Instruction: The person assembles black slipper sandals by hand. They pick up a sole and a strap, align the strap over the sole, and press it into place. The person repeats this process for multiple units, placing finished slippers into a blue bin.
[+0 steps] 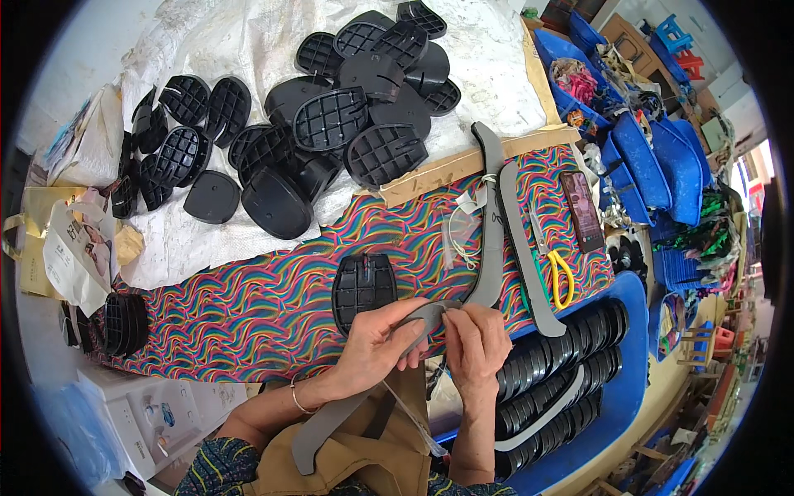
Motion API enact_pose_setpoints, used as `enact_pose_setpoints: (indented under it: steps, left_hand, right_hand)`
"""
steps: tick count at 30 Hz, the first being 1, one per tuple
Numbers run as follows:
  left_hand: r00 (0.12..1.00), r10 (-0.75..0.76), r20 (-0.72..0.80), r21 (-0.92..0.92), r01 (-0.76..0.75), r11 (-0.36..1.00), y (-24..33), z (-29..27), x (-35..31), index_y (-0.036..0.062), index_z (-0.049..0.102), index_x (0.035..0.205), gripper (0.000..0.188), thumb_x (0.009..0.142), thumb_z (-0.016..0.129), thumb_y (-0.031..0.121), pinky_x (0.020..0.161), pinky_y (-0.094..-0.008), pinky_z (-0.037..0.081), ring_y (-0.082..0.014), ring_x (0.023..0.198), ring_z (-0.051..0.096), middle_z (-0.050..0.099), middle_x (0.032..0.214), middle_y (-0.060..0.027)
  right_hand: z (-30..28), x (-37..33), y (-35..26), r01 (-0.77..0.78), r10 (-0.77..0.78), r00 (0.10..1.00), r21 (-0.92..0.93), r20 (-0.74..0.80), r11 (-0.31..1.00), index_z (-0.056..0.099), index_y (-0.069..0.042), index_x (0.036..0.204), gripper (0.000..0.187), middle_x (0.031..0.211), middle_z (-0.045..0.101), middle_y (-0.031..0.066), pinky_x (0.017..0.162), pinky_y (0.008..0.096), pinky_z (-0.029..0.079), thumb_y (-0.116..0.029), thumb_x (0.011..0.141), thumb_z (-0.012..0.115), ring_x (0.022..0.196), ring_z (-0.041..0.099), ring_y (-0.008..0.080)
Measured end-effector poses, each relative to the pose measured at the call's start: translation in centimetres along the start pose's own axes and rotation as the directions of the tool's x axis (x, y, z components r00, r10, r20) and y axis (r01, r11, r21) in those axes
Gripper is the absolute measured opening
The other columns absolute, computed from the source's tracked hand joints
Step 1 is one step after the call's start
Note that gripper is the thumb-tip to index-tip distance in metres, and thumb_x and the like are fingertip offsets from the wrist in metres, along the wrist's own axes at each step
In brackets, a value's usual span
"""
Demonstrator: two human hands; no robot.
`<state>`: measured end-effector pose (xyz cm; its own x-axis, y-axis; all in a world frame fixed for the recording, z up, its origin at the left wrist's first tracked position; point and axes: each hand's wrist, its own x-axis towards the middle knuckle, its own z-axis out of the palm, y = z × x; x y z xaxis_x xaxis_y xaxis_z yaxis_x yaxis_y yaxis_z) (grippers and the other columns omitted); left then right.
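My left hand (376,343) grips a grey curved strip (331,423) between thumb and fingers. One end of the strip bends up between the hands; the rest hangs over my brown apron (347,463). The fingers of my right hand (476,343) pinch the upper part of the same strip. A pale string (407,412) dangles below the hands. Just beyond my left hand lies a black heel piece (364,285) with a ribbed grid. Further right are two more grey strips, one tied with string (490,223) and one loose (529,256).
Many black heel pieces (331,120) lie on a white woven sheet (488,74) at the back. Yellow-handled scissors (562,277) and a phone (582,212) are on the patterned cloth (248,298) at right. A blue bin (633,331) holds rows of black pieces. A paper bag (78,248) stands left.
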<state>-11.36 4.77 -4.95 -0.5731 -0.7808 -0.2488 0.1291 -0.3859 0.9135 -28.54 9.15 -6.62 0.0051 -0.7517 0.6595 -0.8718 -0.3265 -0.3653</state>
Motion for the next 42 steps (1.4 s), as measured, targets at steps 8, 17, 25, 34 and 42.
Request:
enact_pose_setpoints:
  steps: [8,17,25,34,42]
  left_hand:
    - [0.999,0.000,0.043,0.142,-0.007,0.990,0.3,-0.2,-0.9,-0.0035,0.055,0.132,0.034,0.101,0.054,0.011,0.051,-0.0213,0.046,-0.0089,0.062,0.060,0.066,0.082,-0.0079]
    - [1.000,-0.011,0.018,-0.543,0.019,0.839,1.6,-3.3,0.8,0.0042,0.055,0.121,0.025,0.102,0.053,0.021,0.051,-0.0279,0.042,-0.0131,0.065,0.058,0.061,0.076,-0.0056]
    - [0.990,-0.139,-0.030,-0.575,0.096,0.812,1.1,1.3,2.4,0.0080,0.056,0.116,0.017,0.102,0.054,0.018,0.046,-0.0227,0.032,-0.0065,0.055,0.047,0.056,0.078,-0.0001]
    - [0.984,-0.146,-0.099,-0.544,0.069,0.836,0.1,2.7,2.7,0.0044,0.064,0.111,0.021,0.102,0.057,0.022,0.048,-0.0198,0.035,-0.0032,0.060,0.051,0.057,0.078,0.0031]
    - [0.997,0.013,-0.070,-0.223,-0.028,0.974,0.2,4.2,3.6,0.0011,0.065,0.106,0.023,0.101,0.058,0.022,0.068,-0.0217,0.045,-0.0047,0.076,0.055,0.062,0.083,0.0020]
  right_hand:
    - [-0.6,0.4,1.3,-0.204,0.180,0.977,-0.247,-0.115,0.947,0.059,-0.004,0.088,0.025,0.087,0.059,0.0088,0.061,0.0352,0.047,0.009,0.070,0.071,0.071,0.058,0.0275]
    - [-7.9,-0.6,-0.5,-0.681,0.196,0.619,0.395,0.760,0.617,0.070,0.002,0.091,0.010,0.082,0.069,0.0085,0.061,0.0257,0.047,0.007,0.082,0.066,0.066,0.063,0.0151]
    - [-1.0,2.1,-4.2,-0.632,0.684,0.654,0.731,0.323,0.258,0.066,0.003,0.090,0.003,0.080,0.065,0.0052,0.064,0.0223,0.047,0.004,0.087,0.066,0.070,0.062,0.0097]
    - [-0.1,2.1,-3.3,-0.641,0.681,0.619,0.753,0.391,0.150,0.060,0.002,0.089,0.006,0.074,0.062,0.0048,0.058,0.0229,0.052,0.002,0.090,0.066,0.062,0.063,0.0109]
    - [-0.6,-0.3,-1.1,-0.613,0.685,0.717,0.586,0.130,0.530,0.061,0.002,0.096,0.006,0.083,0.063,0.0043,0.061,0.0220,0.048,0.005,0.091,0.062,0.068,0.059,0.0087]
